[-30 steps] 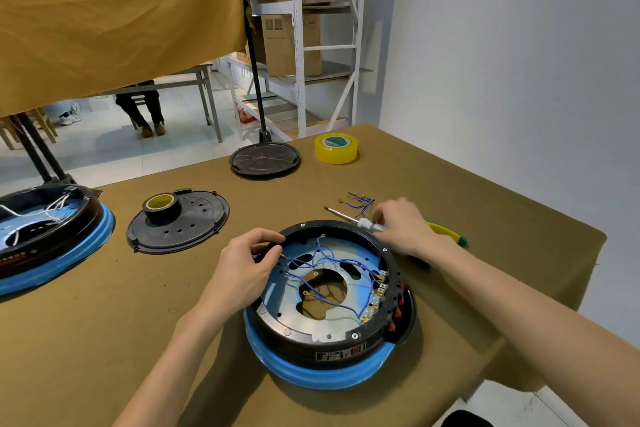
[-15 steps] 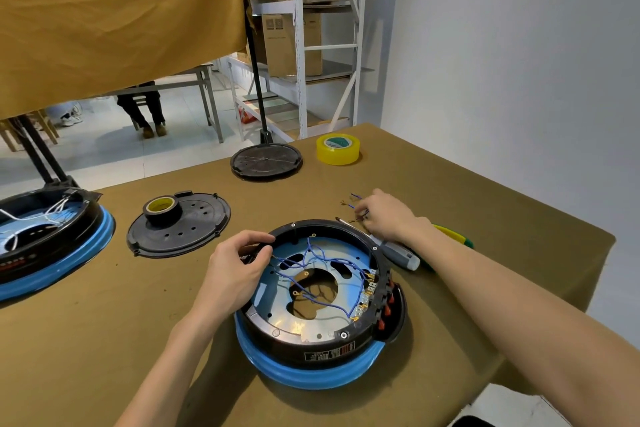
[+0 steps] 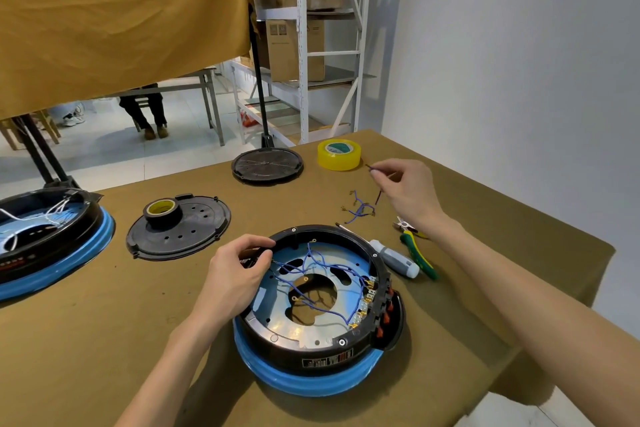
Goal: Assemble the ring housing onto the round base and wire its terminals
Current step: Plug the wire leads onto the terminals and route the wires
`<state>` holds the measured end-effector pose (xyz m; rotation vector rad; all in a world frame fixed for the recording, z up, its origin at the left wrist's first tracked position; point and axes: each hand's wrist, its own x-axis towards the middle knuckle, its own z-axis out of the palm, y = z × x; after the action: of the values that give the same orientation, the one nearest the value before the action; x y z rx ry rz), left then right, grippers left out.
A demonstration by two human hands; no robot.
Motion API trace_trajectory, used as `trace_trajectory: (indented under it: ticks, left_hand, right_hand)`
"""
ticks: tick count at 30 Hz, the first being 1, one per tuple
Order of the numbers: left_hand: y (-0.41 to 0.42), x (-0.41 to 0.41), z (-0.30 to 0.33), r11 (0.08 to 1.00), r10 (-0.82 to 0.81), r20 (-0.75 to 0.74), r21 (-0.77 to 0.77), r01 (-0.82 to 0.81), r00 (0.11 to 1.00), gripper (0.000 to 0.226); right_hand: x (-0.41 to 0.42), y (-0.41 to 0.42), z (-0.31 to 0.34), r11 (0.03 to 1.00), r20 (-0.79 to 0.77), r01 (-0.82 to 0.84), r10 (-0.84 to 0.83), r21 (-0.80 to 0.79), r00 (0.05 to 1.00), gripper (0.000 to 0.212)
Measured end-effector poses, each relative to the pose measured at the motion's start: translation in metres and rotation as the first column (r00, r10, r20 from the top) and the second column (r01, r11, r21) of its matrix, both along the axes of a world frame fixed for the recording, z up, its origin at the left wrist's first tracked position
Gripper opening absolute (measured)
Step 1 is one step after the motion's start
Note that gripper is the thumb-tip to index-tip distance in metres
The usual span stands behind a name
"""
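Right hand (image 3: pixel 407 194) has lifted, pinching a wire (image 3: pixel 379 197); left hand (image 3: pixel 235 274) grips ring housing (image 3: pixel 379 258).

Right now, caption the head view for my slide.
Left hand steadies the ring housing; right hand pinches a dark wire.

Black ring housing (image 3: pixel 375 263) sits flat atop the blue round base (image 3: pixel 304 380), blue wires (image 3: pixel 311 262) crossing inside.

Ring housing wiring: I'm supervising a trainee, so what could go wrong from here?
The right hand pinches one thin wire lifted over the loose wire pile; it could snag others. The left hand grips the ring housing rim beside the blue wires; a slip might tug those already at the terminals.
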<state>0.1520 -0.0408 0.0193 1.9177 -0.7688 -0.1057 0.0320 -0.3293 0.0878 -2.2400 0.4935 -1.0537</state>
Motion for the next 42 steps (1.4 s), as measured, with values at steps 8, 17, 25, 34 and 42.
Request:
trace_trajectory:
  ticks: [8, 17, 25, 34, 42]
  left_hand:
    - [0.001, -0.006, 0.005, 1.0, -0.001, 0.003, 0.03, 0.001, 1.0, 0.018]
    - [-0.003, -0.025, 0.024, 1.0, -0.024, 0.195, 0.02, 0.02, 0.981, 0.017]
    - [-0.012, -0.033, 0.031, 0.987, -0.124, -0.002, -0.106, 0.123, 0.992, 0.045]
    - [-0.016, -0.04, 0.033, 0.931, -0.263, -0.184, -0.306, 0.199, 0.947, 0.048]
    - [-0.015, -0.04, 0.031, 0.931, -0.245, -0.114, -0.304, 0.201, 0.963, 0.035]
  right_hand:
    - [-0.006, 0.01, 0.016, 0.972, 0.147, -0.087, 0.056, 0.218, 0.988, 0.012]
    - [-0.008, 0.041, 0.01, 0.819, 0.227, -0.283, 0.192, 0.499, 0.955, 0.013]
    - [-0.007, 0.067, -0.002, 0.607, 0.282, -0.387, 0.265, 0.694, 0.922, 0.014]
    - [-0.005, 0.083, -0.011, 0.492, 0.316, -0.424, 0.29, 0.76, 0.903, 0.014]
    - [-0.009, 0.089, -0.015, 0.51, 0.309, -0.402, 0.26, 0.76, 0.915, 0.013]
